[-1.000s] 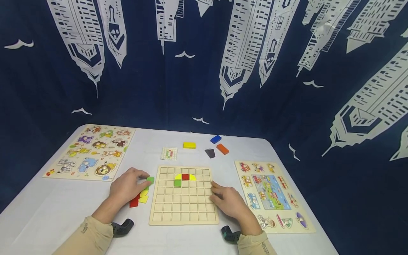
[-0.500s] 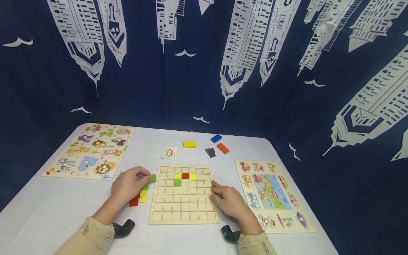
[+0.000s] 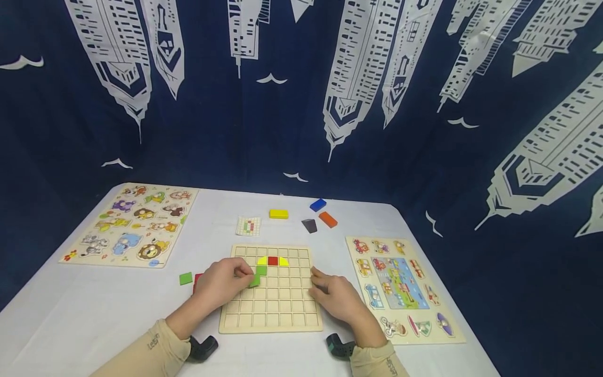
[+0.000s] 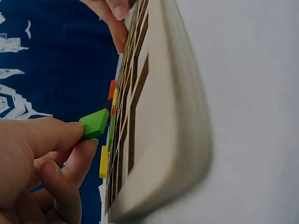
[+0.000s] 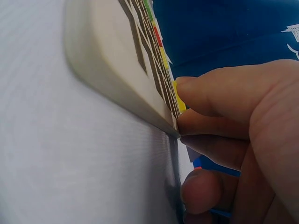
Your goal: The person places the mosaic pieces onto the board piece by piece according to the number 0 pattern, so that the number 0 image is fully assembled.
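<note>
My left hand (image 3: 220, 285) is over the left part of the wooden grid board (image 3: 286, 320). Its thumb and forefinger pinch a green square tile (image 4: 95, 124), tilted close above the grid in the left wrist view. Just behind it, another green tile (image 3: 261, 270) lies in a cell. In the row above that are a red square (image 3: 272, 261) and two curved yellow pieces, one on each side. With thumb and fingertips, my right hand (image 3: 340, 299) holds the board's right edge; the right wrist view shows the fingers bent at that rim.
Left of the board lie a loose green tile (image 3: 186, 278) and a red piece (image 3: 196, 280), partly behind my hand. Beyond the board are a pattern card (image 3: 248, 226) and several coloured blocks, one yellow (image 3: 279, 214). Picture puzzles flank it: animals (image 3: 160, 210), vehicles (image 3: 377, 335).
My left hand has carried the pinched green tile rightward from the loose pieces to over the board. A green tile left behind on the table now shows. My right hand stays at the edge.
</note>
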`<state>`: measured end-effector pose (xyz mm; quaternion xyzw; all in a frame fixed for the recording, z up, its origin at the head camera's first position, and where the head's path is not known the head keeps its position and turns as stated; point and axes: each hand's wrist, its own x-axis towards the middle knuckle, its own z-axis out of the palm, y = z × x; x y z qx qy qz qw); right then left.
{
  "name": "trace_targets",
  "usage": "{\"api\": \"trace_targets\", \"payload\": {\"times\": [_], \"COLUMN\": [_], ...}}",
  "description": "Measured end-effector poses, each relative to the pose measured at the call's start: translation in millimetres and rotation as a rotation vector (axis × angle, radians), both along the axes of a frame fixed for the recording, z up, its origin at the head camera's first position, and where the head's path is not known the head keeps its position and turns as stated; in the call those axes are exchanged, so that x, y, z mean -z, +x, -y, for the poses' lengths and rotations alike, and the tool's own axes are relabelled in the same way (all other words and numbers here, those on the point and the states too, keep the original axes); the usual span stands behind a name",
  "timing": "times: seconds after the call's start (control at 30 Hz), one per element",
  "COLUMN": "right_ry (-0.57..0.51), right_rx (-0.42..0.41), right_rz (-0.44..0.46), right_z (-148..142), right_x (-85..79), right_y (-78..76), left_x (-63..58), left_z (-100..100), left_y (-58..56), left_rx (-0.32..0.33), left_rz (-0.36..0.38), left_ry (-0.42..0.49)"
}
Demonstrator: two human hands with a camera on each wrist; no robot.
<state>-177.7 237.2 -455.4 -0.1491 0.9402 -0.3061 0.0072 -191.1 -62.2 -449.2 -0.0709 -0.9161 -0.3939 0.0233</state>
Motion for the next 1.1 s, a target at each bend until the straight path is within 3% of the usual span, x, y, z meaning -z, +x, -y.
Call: {"api": "trace_targets", "payload": {"times": [0.4,0.53,0.83,0.93,1.1], "right_ry": [0.004,0.001,-0.010,-0.008,-0.002], "right_rx": [-0.001,0.004,0.000,-0.002,0.003], "right_rz": [0.005,0.006,0.004,0.008,0.011], "right_z": [1,0,0,0,1], "right_x": [2.0,1.5,3.3,4.1,1.7], "right_y": [-0.6,-0.7,-2.5,-2.3,-1.5], "left_x": [15.0,16.8,16.8,13.0,-8.0], "left_z": [-9,-10,-10,-6,21], "left_y": [-6.0,-6.8,-7.8,-6.5,-9.3], "left_rx": [0.017,0.044,0.038,0.014,-0.084], "left_rz": [-0.068,-0.094,-0.100,-0.082,-0.063], "left_ry": [-0.049,-0.084,-0.163,-0.135,-0.071]}}
